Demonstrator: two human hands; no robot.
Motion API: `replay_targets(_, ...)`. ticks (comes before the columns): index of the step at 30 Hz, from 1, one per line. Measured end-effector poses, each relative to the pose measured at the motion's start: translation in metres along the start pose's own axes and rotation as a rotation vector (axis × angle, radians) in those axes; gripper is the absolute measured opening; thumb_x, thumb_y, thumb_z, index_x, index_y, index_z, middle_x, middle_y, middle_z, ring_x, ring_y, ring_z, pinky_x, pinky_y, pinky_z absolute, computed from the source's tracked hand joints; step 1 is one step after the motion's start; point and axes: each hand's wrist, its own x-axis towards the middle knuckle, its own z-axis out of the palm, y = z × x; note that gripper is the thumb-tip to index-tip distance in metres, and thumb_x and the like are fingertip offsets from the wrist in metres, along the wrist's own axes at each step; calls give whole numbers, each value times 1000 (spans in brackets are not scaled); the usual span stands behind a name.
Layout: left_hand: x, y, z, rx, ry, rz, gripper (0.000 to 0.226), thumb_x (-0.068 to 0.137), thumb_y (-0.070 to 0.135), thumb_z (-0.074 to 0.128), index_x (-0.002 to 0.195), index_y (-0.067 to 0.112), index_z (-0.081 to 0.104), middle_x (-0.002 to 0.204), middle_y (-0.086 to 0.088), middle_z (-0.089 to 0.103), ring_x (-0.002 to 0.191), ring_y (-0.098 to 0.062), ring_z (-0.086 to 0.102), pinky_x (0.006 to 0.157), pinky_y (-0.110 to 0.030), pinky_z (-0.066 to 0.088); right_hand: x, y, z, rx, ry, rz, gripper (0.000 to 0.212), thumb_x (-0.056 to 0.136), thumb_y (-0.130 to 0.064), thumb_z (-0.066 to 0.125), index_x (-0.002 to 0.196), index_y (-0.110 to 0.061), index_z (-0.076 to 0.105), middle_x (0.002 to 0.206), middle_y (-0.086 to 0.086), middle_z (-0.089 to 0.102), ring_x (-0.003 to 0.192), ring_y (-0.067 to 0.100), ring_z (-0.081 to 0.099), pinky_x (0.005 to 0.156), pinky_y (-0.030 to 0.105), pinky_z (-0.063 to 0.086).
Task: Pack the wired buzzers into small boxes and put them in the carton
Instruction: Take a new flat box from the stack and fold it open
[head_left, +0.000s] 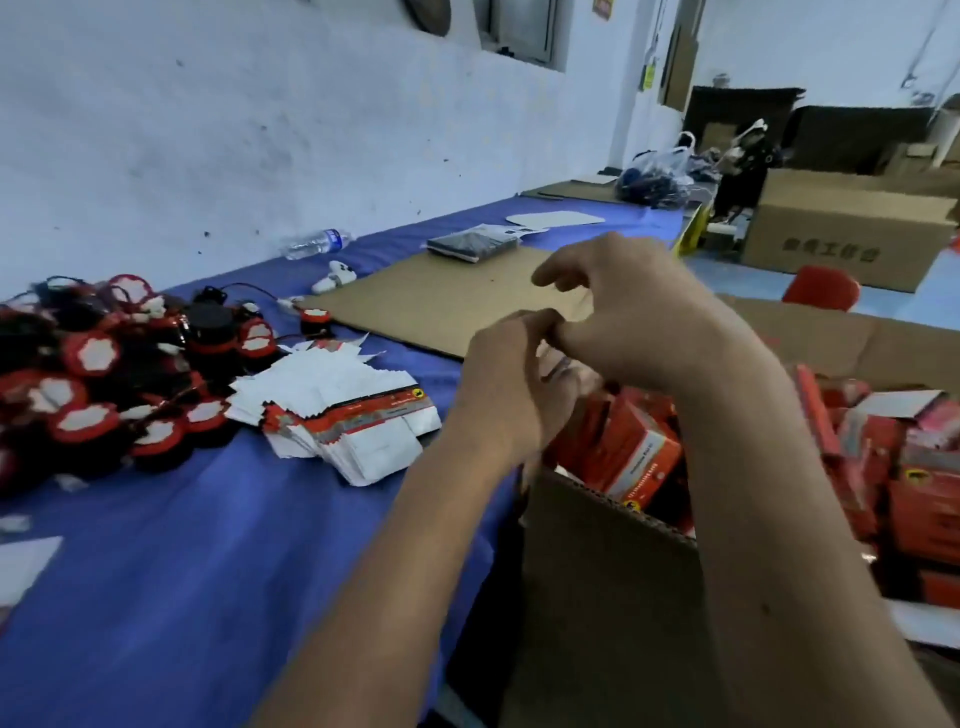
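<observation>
- Hands meet at frame centre above the carton (613, 525): left hand (511, 395) and right hand (631, 317), fingers curled together; anything held is hidden
- Buzzers (98, 379) heaped on the desk (182, 571), left

Both hands meet, left (511, 384) curled, right (631, 312) fingers pinching together.

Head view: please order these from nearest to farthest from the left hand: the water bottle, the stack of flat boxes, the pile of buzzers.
1. Stack of flat boxes, just left of the left hand.
2. Pile of buzzers, farther left.
3. Water bottle, by the wall.
</observation>
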Motion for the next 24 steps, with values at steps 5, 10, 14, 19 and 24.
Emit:
replay_targets(5,-51,-71,-76,217,328,-257,19,81,2,59,78,20,57,65,11,55,68,-8,59,55,-22,32,24,-98,106,224,-109,-171,32,83,-10,64,108,-24,77,101,-1,76,98,18,68,81,27,52)
replay_targets(10,-98,-142,-127,276,502,-596,29,79,-4,60,74,24,59,72,12,60,73,-16,58,55,-19,34,39,-146,207,343,-203,-155,17,82,-18,71,97,-17,78,98,4,77,96,25,69,83,38,56)
replay_targets(14,-94,-171,-133,196,632,-705,25,80,-6,59,83,19,61,79,11,61,84,-18,60,59,-18,35,68,-143,248,209,-18,23,44,85,-35,71,123,-14,64,123,13,65,120,35,52,95,43,48)
replay_targets(19,-69,-182,-116,204,593,-677,25,79,-7,59,94,11,66,103,-8,67,99,-28,61,80,-31,44,88,-118,270,160,-117,257,73,91,-55,64,147,-14,41,153,18,38,145,39,28,112,53,36)
replay_targets(24,-91,-190,-140,545,670,-743,21,86,8,63,106,15,61,123,-10,54,116,-31,45,77,-37,38,65,-167,282,375,126,-178,40,91,-31,67,126,-12,61,124,11,64,120,30,51,100,40,42)
